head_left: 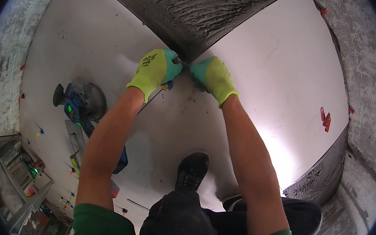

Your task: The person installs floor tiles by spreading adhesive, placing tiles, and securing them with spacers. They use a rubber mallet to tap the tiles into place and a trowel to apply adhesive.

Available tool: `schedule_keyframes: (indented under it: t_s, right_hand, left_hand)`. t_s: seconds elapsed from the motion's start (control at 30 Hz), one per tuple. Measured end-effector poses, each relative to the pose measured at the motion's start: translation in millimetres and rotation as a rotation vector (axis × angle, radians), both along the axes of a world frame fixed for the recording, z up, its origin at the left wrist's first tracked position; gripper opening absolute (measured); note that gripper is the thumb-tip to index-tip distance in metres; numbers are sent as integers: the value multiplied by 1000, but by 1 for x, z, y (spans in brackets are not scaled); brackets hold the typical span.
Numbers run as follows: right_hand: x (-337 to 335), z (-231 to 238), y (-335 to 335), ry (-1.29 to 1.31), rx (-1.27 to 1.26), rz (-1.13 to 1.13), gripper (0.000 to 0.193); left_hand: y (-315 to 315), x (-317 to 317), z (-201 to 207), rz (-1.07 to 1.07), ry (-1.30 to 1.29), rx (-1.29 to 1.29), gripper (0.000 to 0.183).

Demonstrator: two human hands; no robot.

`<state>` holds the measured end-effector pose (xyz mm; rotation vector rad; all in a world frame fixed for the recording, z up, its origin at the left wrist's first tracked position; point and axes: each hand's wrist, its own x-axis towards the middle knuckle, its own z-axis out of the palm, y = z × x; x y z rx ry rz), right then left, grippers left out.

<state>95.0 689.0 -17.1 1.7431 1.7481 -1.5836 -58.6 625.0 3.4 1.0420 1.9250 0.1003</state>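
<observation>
Left hand (161, 70) and right hand (213, 77) are curled at floor tiles (290, 59); any grip cannot be told; mortar (203, 11) should be kept off edges.

Left hand (156, 69), right hand (216, 78) — both gloved — at pale tiles (279, 58), beside ridged mortar (194, 10).

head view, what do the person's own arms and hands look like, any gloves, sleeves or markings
The left hand and right hand wear matching work gloves: yellow-green backs and cuffs, teal coating over the fingers. Dark printing marks the left one's back. The forearms are bare; short green sleeves end above them.
</observation>
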Motion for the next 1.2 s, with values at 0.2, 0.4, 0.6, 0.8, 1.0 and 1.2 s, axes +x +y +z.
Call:
schedule_keyframes:
  t_s: [0.2,0.4,0.6,0.8,1.0,1.2]
  right_hand:
    - [7,3,12,101,-178,-20,30]
    - [7,3,4,101,-86,-35,29]
    - [2,-4,-4,11,68,7,28]
    - [-5,-6,-9,-17,165,46,29]
    - [14,8,-27,35,79,-12,28]
    - [9,8,-23,38,-103,-178,31]
  left_hand:
    - [-3,0,-1,35,-10,24,22]
    - [-6,0,-8,42,-21,21,20]
    - [-6,2,-9,87,-24,13,18]
    - [-6,1,-12,124,-58,-7,19]
    - [-26,-28,-10,485,-251,295,25]
    - [-59,-42,1,786,-309,326,32]
